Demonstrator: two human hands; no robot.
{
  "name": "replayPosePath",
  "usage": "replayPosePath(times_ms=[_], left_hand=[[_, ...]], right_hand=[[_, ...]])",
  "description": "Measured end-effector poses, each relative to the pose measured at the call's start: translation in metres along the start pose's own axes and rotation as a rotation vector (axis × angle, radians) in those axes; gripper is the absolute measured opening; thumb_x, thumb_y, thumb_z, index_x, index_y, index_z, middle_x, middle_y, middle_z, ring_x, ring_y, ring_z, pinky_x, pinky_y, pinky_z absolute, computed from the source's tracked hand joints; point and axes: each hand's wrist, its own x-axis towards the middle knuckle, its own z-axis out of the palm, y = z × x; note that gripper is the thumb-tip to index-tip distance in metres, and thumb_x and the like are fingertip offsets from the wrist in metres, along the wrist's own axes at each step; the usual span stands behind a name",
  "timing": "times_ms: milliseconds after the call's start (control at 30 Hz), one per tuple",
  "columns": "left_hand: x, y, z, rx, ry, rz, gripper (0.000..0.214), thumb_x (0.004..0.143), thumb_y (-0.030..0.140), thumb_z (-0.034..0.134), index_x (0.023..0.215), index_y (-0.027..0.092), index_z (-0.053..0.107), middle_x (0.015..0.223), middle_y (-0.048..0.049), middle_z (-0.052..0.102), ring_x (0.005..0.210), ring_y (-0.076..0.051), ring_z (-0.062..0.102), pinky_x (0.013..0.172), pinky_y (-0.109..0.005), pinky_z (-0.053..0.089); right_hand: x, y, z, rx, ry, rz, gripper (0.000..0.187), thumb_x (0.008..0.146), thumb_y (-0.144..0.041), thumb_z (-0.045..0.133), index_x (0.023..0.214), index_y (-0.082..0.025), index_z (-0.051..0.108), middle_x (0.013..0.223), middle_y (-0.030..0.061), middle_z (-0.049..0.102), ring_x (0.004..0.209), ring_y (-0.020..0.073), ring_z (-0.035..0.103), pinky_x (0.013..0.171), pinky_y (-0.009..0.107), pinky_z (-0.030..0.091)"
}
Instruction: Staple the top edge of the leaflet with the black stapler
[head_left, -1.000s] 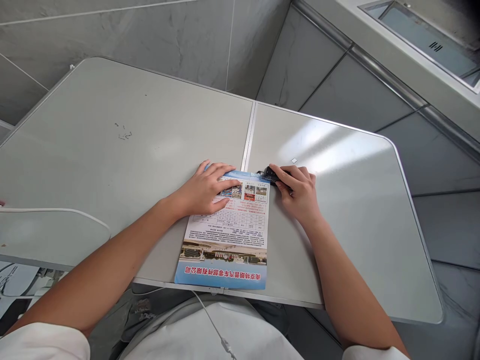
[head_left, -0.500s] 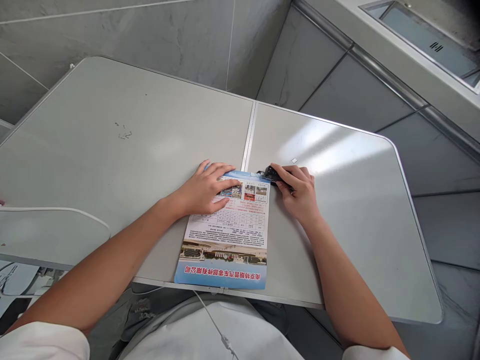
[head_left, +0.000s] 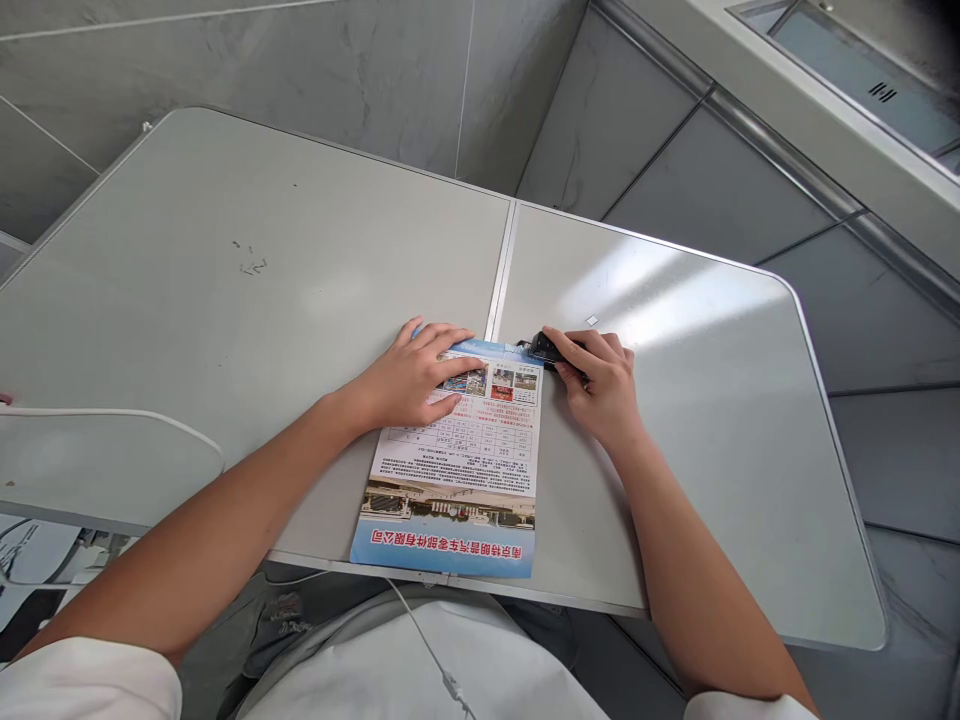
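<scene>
A printed flyer [head_left: 457, 465] with blue ends, photos and red lettering lies flat on the table, upside down from where I sit. My left hand [head_left: 416, 380] rests on its upper left part with the fingers spread, pressing it against the tabletop. At the flyer's upper right corner is a small black stapler [head_left: 546, 348], its front end over the paper's edge. My right hand [head_left: 600, 385] is closed round the stapler, thumb on the near side and fingers over the top; its rear is hidden in my grip.
The light folding table [head_left: 360, 240] has a metal seam [head_left: 504, 270] across its middle. A white cable [head_left: 112, 412] crosses the left side. A tiny diamond-shaped mark [head_left: 592, 321] lies beyond my right hand. Tiled wall [head_left: 300, 90] borders the far side.
The view has shifted very slightly. Both hands, the flyer and the stapler keep the same places relative to each other.
</scene>
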Motion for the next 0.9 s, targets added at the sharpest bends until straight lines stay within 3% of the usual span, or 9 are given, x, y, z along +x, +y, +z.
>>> replayPosePath(times_ms=[900], left_hand=[[0.0004,-0.0001,0.0000,0.008,0.008,0.003,0.052,0.093,0.032,0.067,0.146,0.031,0.062,0.163,-0.0119,0.049,0.147,-0.037,0.044,0.125,-0.068,0.022]], right_hand=[[0.0015,-0.0001,-0.0014,0.065,-0.007,0.022,0.063,0.099,-0.016,0.050,0.151,-0.051,0.058,0.121,0.0034,0.071,0.108,0.0306,0.059,0.095,0.052,0.040]])
